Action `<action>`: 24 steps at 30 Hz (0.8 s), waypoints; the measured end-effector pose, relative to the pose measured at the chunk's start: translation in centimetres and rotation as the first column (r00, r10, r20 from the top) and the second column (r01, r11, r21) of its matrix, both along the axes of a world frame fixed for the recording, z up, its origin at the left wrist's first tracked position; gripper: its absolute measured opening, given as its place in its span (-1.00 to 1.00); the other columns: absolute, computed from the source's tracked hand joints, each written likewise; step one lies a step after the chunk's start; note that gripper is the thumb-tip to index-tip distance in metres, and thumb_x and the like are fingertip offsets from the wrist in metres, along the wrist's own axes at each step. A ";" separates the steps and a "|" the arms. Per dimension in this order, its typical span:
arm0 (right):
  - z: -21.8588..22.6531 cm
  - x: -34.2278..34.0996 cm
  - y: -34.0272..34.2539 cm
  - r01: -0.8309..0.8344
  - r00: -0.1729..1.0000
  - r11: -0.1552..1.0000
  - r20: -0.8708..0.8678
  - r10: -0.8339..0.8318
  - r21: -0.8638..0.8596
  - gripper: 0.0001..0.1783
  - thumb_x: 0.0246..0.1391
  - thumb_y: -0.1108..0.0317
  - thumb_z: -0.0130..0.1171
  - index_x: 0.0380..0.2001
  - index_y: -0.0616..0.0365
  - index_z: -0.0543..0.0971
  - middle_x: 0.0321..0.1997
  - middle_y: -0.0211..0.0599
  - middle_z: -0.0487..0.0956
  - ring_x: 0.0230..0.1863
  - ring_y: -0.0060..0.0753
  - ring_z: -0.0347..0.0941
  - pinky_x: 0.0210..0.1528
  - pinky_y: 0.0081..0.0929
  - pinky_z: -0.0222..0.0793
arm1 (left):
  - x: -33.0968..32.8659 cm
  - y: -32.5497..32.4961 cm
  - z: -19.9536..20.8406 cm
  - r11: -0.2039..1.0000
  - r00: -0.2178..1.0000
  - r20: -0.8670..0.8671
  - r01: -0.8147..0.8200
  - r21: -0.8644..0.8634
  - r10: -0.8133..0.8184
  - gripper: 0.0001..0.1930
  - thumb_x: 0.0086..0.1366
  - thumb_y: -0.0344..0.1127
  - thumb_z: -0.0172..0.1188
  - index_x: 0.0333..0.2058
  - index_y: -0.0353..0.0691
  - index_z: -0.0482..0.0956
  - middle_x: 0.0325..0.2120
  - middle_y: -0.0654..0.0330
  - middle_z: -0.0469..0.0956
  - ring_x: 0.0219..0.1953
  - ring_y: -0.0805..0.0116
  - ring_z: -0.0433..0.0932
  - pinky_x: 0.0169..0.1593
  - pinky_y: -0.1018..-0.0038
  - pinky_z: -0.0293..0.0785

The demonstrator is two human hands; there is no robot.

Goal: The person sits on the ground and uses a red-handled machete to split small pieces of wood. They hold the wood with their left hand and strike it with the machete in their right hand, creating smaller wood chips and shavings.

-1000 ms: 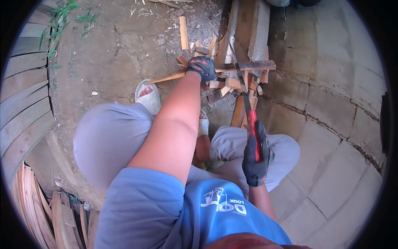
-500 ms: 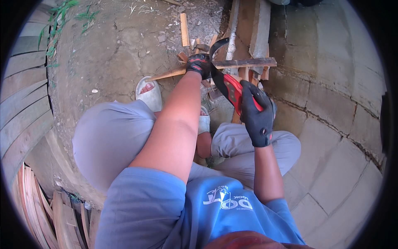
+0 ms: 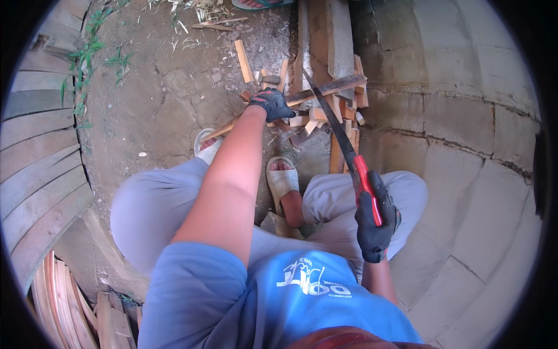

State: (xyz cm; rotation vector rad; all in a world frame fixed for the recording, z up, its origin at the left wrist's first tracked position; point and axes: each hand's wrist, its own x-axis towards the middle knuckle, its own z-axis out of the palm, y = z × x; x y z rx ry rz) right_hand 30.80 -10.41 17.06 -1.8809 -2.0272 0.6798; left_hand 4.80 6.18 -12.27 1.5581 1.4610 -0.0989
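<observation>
My left hand (image 3: 271, 105), in a black and red work glove, is closed round a long wooden strip (image 3: 332, 86). The strip slants across the view, with its dark weathered end up to the right and its paler end down by my left foot. In my right hand (image 3: 376, 224), also gloved, is a hand saw (image 3: 338, 123) with a red handle and a long dark blade. The blade points away from me and its tip overlaps the strip in the view; whether they touch I cannot tell. Small wood offcuts (image 3: 317, 115) lie piled under the strip.
Heavy beams (image 3: 339, 43) run away from me beyond the offcuts. A concrete block wall (image 3: 453, 116) stands at the right. Planks line the left side, and more boards (image 3: 55, 296) are stacked at lower left. Another person's foot (image 3: 258, 4) shows at the top edge.
My right hand has drawn the saw back toward me and lower; its blade now looks straight, not curved. The strip has tilted, its right end raised. My left hand stays on it.
</observation>
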 end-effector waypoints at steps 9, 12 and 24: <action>-0.7 -1.5 -0.5 -0.113 0.986 0.989 -0.116 0.123 0.091 -0.53 0.25 0.42 0.31 0.23 0.10 0.63 0.04 0.03 0.74 -0.05 0.05 0.74 -0.02 -0.19 0.64 | -2.5 -2.5 -2.5 0.972 0.959 -0.196 -0.178 0.153 0.206 -0.29 0.19 0.33 0.29 0.15 -0.05 0.70 0.16 -0.01 0.66 0.19 -0.06 0.64 0.26 0.09 0.56; -1.3 -1.9 -0.2 -0.125 0.985 0.987 -0.109 0.135 0.102 -0.51 0.24 0.42 0.30 0.24 0.11 0.62 0.03 0.02 0.74 -0.11 0.06 0.74 -0.08 -0.16 0.64 | -3.1 -2.3 -2.7 0.982 0.969 -0.180 -0.148 0.117 0.167 -0.31 0.19 0.30 0.31 0.14 -0.05 0.70 0.15 -0.03 0.66 0.17 -0.07 0.65 0.25 0.09 0.57; -1.5 -3.7 0.2 -0.141 0.981 0.987 -0.122 0.149 0.072 -0.47 0.26 0.34 0.30 0.30 0.05 0.58 -0.05 0.04 0.74 -0.21 0.10 0.72 -0.14 -0.11 0.61 | -1.4 -3.8 -3.0 0.906 0.908 -0.197 -0.306 0.293 0.370 -0.38 0.24 0.23 0.31 0.08 -0.13 0.66 0.05 -0.06 0.69 0.11 -0.09 0.68 0.20 0.04 0.58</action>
